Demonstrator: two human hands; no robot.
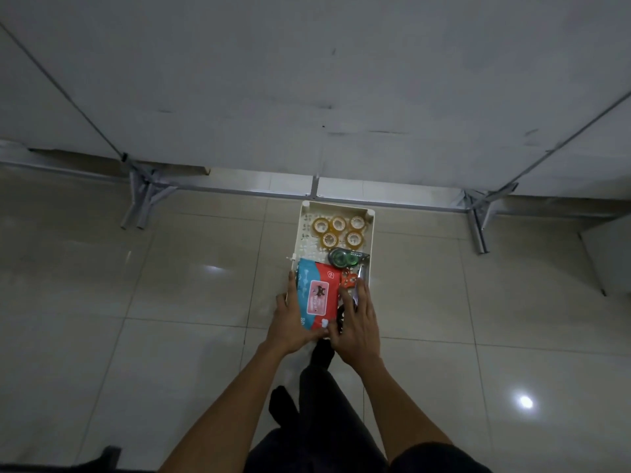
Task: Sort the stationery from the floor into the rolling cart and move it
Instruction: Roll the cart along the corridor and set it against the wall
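Note:
A white rolling cart [370, 230] stands on the tiled floor ahead of me, seen from above. Its top tray holds several rolls of clear tape [338, 224] at the far end, a green correction-tape dispenser [346, 258], orange scissors [349, 279] and a blue and red wipes pack [316, 293]. My left hand [293, 322] grips the cart's near left edge beside the pack. My right hand [358, 322] rests over the tray's near right side, fingers spread, touching a silvery item [362, 278]. Whether it grasps anything is unclear.
A grey-white partition wall [307, 80] on metal feet [143, 199] stands just beyond the cart. Another foot [478, 227] is at the right. A white box [607, 254] sits at the far right. My dark-trousered legs [317, 404] are below my arms.

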